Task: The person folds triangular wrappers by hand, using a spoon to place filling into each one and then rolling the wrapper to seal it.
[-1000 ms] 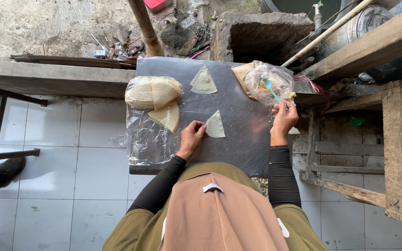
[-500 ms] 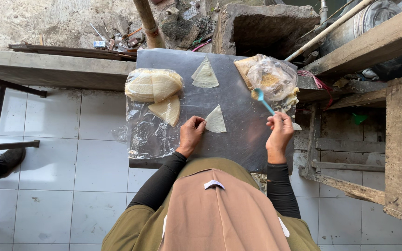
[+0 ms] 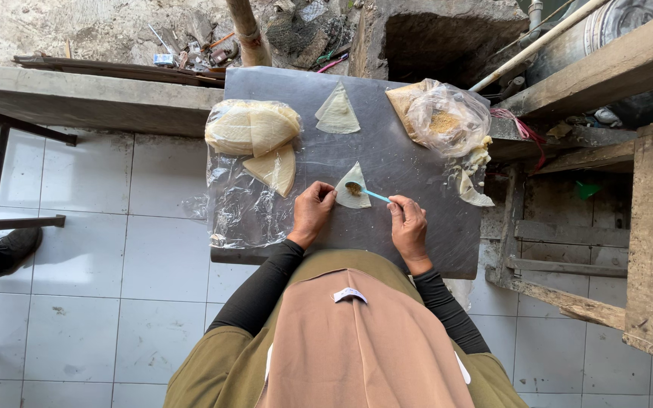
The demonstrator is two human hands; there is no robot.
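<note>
Near centre of grey flat board: pale triangular dough wrapper, brown filling on it. Left hand pressing wrapper's left edge, fingers curled, grasping nothing. Right hand pinching small blue plastic spoon, bowl over filling. Far left: stacked pale wrappers on clear plastic sheet. Far centre: another triangular wrapper. Far right: clear plastic bag of brown filling.

A grey table is seen at centre. Pale cream triangular wrappers lie on it, one dotted with brown filling. A light blue spoon is held there. A clear plastic bag at upper right shows yellowish crumbs. White tiles cover the floor at left.
</note>
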